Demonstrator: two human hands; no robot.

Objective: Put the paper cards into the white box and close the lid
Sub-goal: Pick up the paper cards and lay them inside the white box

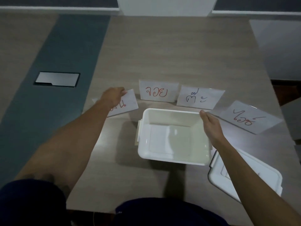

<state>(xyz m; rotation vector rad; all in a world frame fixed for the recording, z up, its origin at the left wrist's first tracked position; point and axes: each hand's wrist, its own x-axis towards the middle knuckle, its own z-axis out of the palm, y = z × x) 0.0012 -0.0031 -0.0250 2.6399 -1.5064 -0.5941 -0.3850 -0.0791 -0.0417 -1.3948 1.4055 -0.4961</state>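
Observation:
An open, empty white box [172,111] stands on the table in front of me. Several paper cards stand in an arc behind it. My left hand [113,97] grips the top edge of the leftmost card [129,101], which bears red writing partly hidden by the hand. The second card [157,92] has red writing, the third card [199,98] green writing, and the rightmost card [249,119] red writing. My right hand [211,124] rests on the box's right rim, fingers together. The white lid [254,175] lies flat to the right of the box, partly under my right forearm.
The wooden table [179,54] has a grey strip on its left with a metal cable hatch [57,79]. The table's right edge runs close to the rightmost card. A white column base [166,5] stands beyond the far edge.

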